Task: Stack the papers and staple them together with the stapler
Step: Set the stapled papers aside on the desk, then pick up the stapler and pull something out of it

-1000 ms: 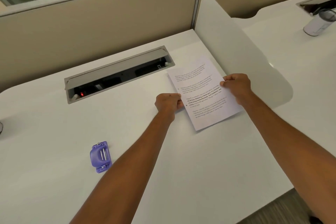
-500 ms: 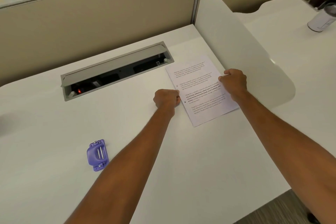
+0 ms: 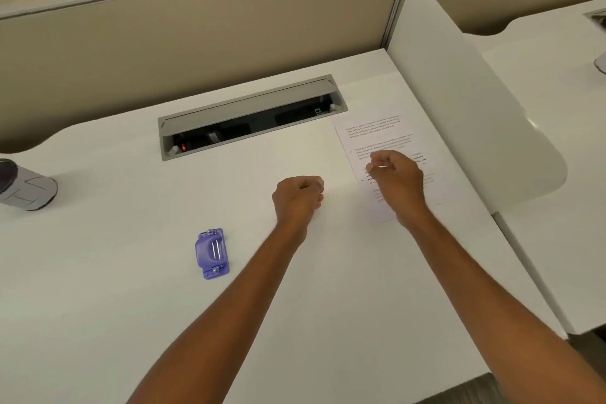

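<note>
Under the loosely curled right hand (image 3: 398, 180) lay the printed white papers (image 3: 377, 138), flat on the white desk (image 3: 328, 305). Just left of them hovered the fisted left hand (image 3: 298, 198), empty. Left of both hands lay the small purple plastic stapler (image 3: 212, 253); beyond them, the grey recessed cable box (image 3: 249, 118) held sockets.

Both bare forearms are reaching forward from the bottom edge, angling inward toward each other. The left hand (image 3: 297, 195) is curling into a loose fist, knuckles up, fingers tucked under and holding nothing. The right hand (image 3: 396, 179) is sitting a little farther forward and just beside it, apart from it, wrist slightly raised, fingers bending inward with thumb and fingertips nearly meeting, pinching nothing visible.
</note>
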### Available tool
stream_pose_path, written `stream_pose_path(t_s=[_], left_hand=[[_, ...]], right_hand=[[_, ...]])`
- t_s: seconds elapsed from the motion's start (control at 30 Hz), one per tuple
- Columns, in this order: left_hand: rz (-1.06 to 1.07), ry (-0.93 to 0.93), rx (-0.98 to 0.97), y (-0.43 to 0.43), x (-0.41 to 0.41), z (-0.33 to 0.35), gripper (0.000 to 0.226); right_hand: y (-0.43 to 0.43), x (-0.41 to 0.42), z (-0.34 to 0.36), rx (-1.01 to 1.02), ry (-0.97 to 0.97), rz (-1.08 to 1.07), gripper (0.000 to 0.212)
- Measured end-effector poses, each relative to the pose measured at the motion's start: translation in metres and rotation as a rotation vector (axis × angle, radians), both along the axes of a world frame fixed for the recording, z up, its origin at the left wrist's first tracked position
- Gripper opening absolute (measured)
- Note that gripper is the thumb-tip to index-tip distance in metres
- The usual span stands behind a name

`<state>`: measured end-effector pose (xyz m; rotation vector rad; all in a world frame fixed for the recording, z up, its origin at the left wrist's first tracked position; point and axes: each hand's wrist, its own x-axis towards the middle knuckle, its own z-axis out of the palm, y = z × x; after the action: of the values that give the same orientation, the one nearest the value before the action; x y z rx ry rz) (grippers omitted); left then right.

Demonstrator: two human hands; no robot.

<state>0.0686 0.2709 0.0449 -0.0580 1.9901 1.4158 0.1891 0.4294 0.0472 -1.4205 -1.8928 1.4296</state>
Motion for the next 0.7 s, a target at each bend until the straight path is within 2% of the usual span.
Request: stream_pose_path(t_s=[0.13, 0.3, 0.47, 0.57, 0.7], left_hand=[[-0.002, 0.097, 0.004, -0.060, -0.011, 0.011, 0.014], [0.149, 0.239, -0.076, -0.137, -0.042, 0.023, 0.009], [0.294, 0.193, -0.111, -0.206, -0.063, 0.019, 0.015], [0.284, 0.144, -0.188, -0.225, -0.065, 0.003, 0.028], [0.215, 0.069, -0.252, -0.231, -0.061, -0.016, 0.027]], right_hand=[[-0.064, -0.019, 0.000, -0.088, 0.052, 0.091, 0.021], [-0.139, -0.050, -0.007, -0.230, 0.056, 0.207, 0.013], [-0.196, -0.076, -0.013, -0.248, 0.040, 0.311, 0.013], [-0.222, -0.088, -0.018, -0.248, -0.016, 0.356, 0.011], [-0.248, -0.103, -0.026, -0.215, -0.114, 0.422, 0.013]])
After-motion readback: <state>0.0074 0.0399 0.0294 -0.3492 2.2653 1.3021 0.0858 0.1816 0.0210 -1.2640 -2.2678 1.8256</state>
